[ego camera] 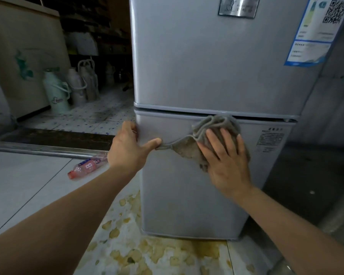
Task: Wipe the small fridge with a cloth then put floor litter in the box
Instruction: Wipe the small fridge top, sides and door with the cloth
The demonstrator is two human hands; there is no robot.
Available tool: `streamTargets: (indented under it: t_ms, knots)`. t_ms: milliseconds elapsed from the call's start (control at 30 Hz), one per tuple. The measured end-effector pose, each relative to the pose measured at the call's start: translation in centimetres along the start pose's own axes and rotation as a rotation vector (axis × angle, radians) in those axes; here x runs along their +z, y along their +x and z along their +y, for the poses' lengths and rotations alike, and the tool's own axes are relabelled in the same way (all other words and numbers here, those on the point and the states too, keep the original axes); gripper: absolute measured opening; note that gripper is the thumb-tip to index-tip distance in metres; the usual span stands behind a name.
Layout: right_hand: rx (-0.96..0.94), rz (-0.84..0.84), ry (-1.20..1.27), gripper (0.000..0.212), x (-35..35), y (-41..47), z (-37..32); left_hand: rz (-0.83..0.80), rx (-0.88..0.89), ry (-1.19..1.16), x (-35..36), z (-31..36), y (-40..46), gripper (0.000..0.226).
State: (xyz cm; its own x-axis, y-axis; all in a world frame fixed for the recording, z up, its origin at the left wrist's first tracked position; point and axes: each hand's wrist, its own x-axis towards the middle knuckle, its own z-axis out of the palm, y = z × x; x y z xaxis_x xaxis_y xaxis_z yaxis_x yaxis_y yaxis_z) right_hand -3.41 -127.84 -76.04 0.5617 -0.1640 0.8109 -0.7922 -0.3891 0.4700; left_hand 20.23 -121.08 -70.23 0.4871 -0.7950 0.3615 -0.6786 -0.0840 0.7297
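1. The clear plastic bottle with a red cap [87,166] lies on the pale tiled floor [28,187], cap pointing lower left.
2. Your left hand [130,144] grasps the lower door's left edge on the small silver-grey fridge [207,76].
3. The crumpled grey cloth [209,133] lies on that door, long axis left-right, its tail touching your left thumb.
4. Your right hand [225,158], fingers straight, presses the cloth.

Home storeroom: fridge [207,76], thermoses [57,92].

One fridge [207,66], one cloth [213,124] — one bottle [85,166] (pink)
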Motion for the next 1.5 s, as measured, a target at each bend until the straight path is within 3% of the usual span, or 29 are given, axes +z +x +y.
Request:
streamTargets:
  t_ms: [200, 300, 433, 533, 667, 900, 1067, 1167, 1367, 1433, 1500]
  knots:
    - [-0.238, -0.201, -0.035, 0.072, -0.9, -4.7, 0.6, -0.02, 0.015, -0.037, 0.0, -0.4, 0.3, 0.061]
    - [0.033, -0.088, 0.029, 0.075, -1.4, -1.6, 2.4, -0.015, 0.021, -0.047, 0.3, -0.6, 0.3, 0.058]
    - [0.431, 0.052, 0.086, 0.056, -0.7, 0.1, 3.1, 0.01, 0.024, -0.055, 0.7, -0.8, 0.3, 0.058]
    - [0.575, -0.059, 0.1, 0.057, -0.3, -4.4, -0.7, 0.023, 0.02, -0.062, 0.8, -1.2, 0.5, 0.057]
    - [0.627, -0.205, 0.045, 0.065, -0.3, -7.2, -2.7, 0.008, 0.032, -0.092, 1.0, -1.4, 0.6, 0.057]
    - [0.993, 0.233, 0.181, 0.071, -1.0, 1.2, 3.7, 0.06, 0.067, -0.104, 3.0, -3.0, -1.5, 0.065]
    - [1.104, 0.359, 0.253, 0.067, 0.3, -0.9, 3.1, 0.067, 0.058, -0.112, 4.2, -4.4, -1.7, 0.059]
    - [1.173, 0.216, 0.301, 0.064, 1.0, -5.0, 0.5, 0.071, 0.082, -0.133, 4.3, -4.6, -1.6, 0.053]
    - [1.325, -0.291, 0.368, 0.07, 1.1, -10.2, -4.2, 0.078, 0.079, -0.118, 4.3, -4.8, -1.6, 0.052]
    - [1.289, -0.29, 0.377, 0.076, 0.7, -9.3, -3.0, 0.08, 0.076, -0.117, 4.2, -4.7, -1.8, 0.052]
    - [1.157, -0.144, 0.288, 0.075, 0.3, -6.6, -1.0, 0.083, 0.08, -0.115, 4.2, -4.7, -1.8, 0.052]
